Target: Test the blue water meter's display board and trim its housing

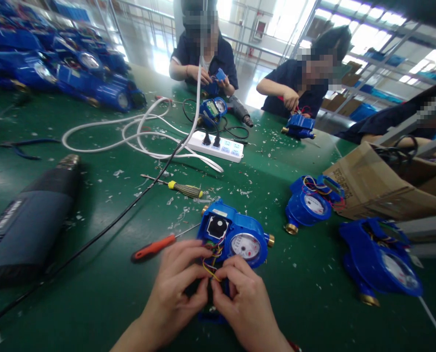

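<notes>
In front of me a blue water meter lies on the green table, its housing uncovered so that a black square part and its round dial show. Thin coloured wires run from the housing toward me. My left hand pinches at these wires, its thumb and index finger bent together. Close against it, my right hand has its thumb and fingertips closed on the same wires. Below the fingers a blue cover with a circuit board is partly hidden by both hands. A screwdriver with an orange handle lies left of the meter.
A yellow-and-black screwdriver, a heat gun and a white power strip lie on the scrap-strewn table. More water meters stand at right beside a cardboard box. A pile of meters fills the far left. Co-workers sit opposite.
</notes>
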Available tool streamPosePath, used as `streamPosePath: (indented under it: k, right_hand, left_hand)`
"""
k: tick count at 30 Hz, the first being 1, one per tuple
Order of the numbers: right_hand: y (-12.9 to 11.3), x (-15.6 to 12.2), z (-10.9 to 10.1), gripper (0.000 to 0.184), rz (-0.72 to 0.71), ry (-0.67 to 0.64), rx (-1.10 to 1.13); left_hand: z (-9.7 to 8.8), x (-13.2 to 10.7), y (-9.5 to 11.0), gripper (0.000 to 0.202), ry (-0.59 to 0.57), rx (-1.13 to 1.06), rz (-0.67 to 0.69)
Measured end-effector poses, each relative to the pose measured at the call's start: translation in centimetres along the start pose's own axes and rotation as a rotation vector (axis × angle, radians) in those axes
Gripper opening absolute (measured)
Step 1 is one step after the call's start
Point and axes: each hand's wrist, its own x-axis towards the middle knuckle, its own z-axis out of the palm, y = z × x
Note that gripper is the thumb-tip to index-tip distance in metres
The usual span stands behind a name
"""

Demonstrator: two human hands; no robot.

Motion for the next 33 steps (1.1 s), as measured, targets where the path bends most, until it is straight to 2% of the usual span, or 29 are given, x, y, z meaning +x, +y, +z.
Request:
streamPosePath:
  k: [6, 12, 19, 25, 30, 33]
  right_hand:
    - [-0.04, 0.05, -0.41, 0.012, 0.019, -0.009, 0.131]
    - [-0.08, 0.08, -0.70, 0.012, 0.035, -0.030, 0.181]
    - [-0.16, 0.16, -0.74, 0.012, 0.026, -0.010, 0.201]
    - [-0.41, 0.11, -0.83, 0.011, 0.041, 0.003, 0.192]
    - [0.02, -0.09, -0.43, 0.011, 0.018, 0.032, 0.167]
    - [0.41, -0.25, -0.14, 0.009, 0.019, 0.037, 0.172]
  left_hand:
    - [-0.59, -0.16, -0.89, 0.014, -0.084, -0.145, -0.113]
    - [-0.97, -0.21, -0.93, 0.014, -0.149, -0.141, -0.126]
    - [-0.71, -0.23, -1.03, 0.017, -0.153, -0.088, -0.067]
    - [-0.71, -0.22, -0.85, 0.013, -0.104, -0.109, -0.097]
    - [-0.91, -0.09, -0.70, 0.014, -0.132, -0.046, -0.046]
    - [-0.88, -0.16, -0.58, 0.014, -0.089, -0.052, -0.038]
